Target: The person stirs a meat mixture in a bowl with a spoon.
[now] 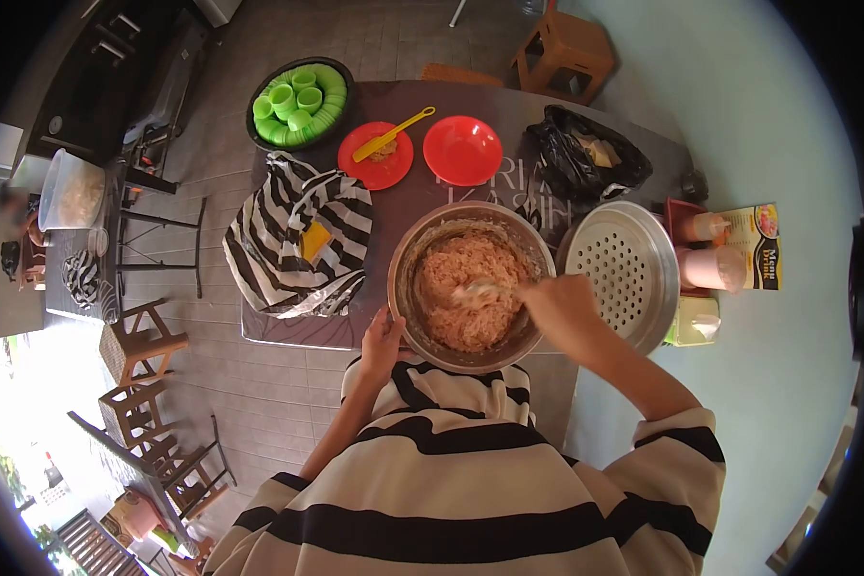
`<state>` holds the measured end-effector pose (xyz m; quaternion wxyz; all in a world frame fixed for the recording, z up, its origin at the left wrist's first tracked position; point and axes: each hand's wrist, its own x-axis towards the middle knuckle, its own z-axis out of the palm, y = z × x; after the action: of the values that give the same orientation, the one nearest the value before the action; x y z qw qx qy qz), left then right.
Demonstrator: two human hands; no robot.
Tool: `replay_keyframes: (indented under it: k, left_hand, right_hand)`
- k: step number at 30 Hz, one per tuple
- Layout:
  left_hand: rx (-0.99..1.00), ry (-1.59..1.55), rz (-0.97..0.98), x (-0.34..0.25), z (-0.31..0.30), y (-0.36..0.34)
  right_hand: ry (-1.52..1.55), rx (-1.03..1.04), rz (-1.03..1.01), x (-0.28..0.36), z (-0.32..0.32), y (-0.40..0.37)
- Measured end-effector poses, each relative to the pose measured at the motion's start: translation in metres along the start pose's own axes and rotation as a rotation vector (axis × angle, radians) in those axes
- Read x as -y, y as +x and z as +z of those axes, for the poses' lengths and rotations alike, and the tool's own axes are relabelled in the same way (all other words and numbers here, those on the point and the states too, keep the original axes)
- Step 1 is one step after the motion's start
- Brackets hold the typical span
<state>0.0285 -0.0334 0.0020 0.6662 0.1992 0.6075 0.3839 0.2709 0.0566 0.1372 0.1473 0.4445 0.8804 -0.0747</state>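
Observation:
A large metal bowl [400,288] stands at the table's near edge, filled with a pinkish minced mixture [466,322]. My left hand [382,344] grips the bowl's near left side, fingers against the outer wall. Over the right rim, my right hand [559,305] is closed around the handle of a spoon [480,288], whose head is partly sunk in the mixture. Most of the handle is hidden by that hand. Just right of the bowl lies a round metal steamer tray [616,278] with many holes.
On the dark table [394,206] are a striped plastic bag [259,245], a red plate [374,171] with a yellow spatula [394,134], an empty red plate [462,151], a black bag [586,158] and green cups [298,101]. Bottles [712,269] stand by the right wall.

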Motion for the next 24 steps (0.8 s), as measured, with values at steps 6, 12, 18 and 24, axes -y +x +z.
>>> replay_keyframes:
  k: [6, 12, 18, 24]
  left_hand:
    - [-0.027, 0.053, -0.007, 0.003, 0.0, 0.0]
    - [-0.047, 0.05, -0.013, -0.003, 0.0, -0.002]
    - [-0.013, 0.016, 0.007, -0.011, 0.007, -0.004]
    - [-0.054, 0.121, 0.059, 0.004, 0.002, 0.0]
  right_hand:
    - [0.101, 0.148, 0.333, -0.033, 0.02, 0.032]
    - [0.15, 0.104, 0.287, -0.03, 0.069, 0.102]
    - [-0.026, 0.183, -0.289, 0.0, 0.052, 0.129]
    - [-0.022, 0.043, -0.43, 0.051, 0.053, 0.078]
